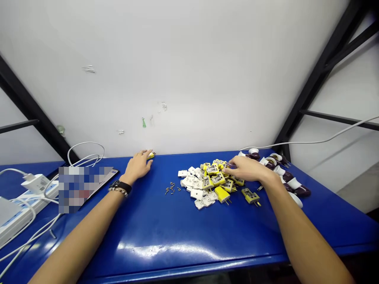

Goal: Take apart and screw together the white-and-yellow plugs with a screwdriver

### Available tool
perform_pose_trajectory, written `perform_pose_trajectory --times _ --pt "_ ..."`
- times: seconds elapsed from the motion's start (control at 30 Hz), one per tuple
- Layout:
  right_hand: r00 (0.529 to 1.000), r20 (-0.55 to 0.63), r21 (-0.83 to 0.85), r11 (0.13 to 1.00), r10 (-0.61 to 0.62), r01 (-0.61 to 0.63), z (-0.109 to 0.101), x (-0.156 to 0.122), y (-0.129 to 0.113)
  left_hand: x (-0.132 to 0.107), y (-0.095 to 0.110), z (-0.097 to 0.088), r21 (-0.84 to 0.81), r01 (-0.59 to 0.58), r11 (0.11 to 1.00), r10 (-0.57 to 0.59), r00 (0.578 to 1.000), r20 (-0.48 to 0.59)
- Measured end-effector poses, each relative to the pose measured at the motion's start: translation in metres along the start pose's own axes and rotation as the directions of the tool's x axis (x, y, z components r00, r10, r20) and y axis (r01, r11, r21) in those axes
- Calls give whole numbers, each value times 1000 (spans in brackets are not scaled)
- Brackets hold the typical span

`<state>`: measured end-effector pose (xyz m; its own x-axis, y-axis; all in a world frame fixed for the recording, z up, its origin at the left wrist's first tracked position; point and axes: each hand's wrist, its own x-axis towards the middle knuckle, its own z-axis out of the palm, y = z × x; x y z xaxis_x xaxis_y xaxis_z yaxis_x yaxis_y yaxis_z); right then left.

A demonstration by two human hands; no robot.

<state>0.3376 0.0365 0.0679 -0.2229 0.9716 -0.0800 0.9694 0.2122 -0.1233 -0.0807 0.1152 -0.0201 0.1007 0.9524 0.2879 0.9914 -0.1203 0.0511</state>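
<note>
My left hand [138, 165] reaches to the back of the blue table [154, 228], its fingertips on a small yellow plug piece [151, 155] by the wall. A dark watch and a bead bracelet sit on that wrist. My right hand [248, 169] rests on the far right side of a pile of yellow and white plug parts [211, 183], fingers curled among the yellow pieces. What those fingers grip, if anything, is hidden.
Several small screws [172, 188] lie left of the pile. A row of dark and white lamp holders [286, 175] runs along the right side. A blurred flat object [84, 185], a white power strip [26, 199] and cables sit at the left. Black frame bars flank the white wall.
</note>
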Motion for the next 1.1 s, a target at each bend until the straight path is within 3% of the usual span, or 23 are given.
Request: perform_pose_trajectory --times 0.2,0.3,0.4,0.5,0.57,0.67,0.77,0.83,0.93,1.1 --pt "982 -190 140 989 -21 49 -5 0 -3 14 -4 9 28 9 1000 -11 999 43" --pt "957 -291 184 980 -21 78 -4 0 -7 16 -7 11 -3 74 997 -74 996 43" --pt "919 -393 247 960 -24 131 -3 -1 -14 17 -14 12 -70 140 988 -137 989 51" --pt "875 -482 359 903 -38 237 -2 -4 -25 11 -15 9 -234 125 964 -127 992 6" --pt "853 -520 462 825 -44 324 -1 -7 -34 0 -7 0 -400 63 914 -84 996 -35" --pt "842 -534 620 646 -68 445 3 -14 -53 -35 23 -22 -592 -112 798 58 992 -109" --pt "830 -549 722 442 -102 532 10 -23 -76 -85 63 -42 -636 -269 723 227 962 -150" --pt "829 -545 759 347 -124 551 15 -30 -90 -117 86 -48 -594 -351 724 325 933 -155" --pt "823 -526 749 341 -217 568 25 -37 -107 -147 107 -45 -579 -406 707 420 900 -119" --pt "784 -521 652 435 -338 621 43 -38 -120 -153 113 -35 -623 -370 689 419 905 -74"
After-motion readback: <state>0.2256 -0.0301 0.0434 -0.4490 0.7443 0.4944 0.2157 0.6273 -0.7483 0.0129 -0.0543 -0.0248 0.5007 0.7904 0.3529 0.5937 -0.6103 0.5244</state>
